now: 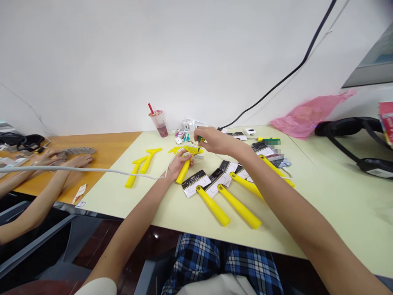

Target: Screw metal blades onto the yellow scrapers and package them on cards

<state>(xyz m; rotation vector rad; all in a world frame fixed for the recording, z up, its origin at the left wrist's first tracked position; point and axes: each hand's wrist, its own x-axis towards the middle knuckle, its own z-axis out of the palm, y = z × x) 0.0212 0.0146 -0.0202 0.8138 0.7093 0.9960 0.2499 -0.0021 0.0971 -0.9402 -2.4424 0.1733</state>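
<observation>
Yellow scraper [183,173] is in the left hand [178,166], over the pale table [325,184]. That hand is wrapped around it. The right hand [211,139] grips something green [200,139], mostly hidden, just above. A clear cup [157,118] has some red drink [163,131] and a red straw [150,108] in it. Behind is a white wall [123,61]. A pink bag [310,116] lies far right.
</observation>
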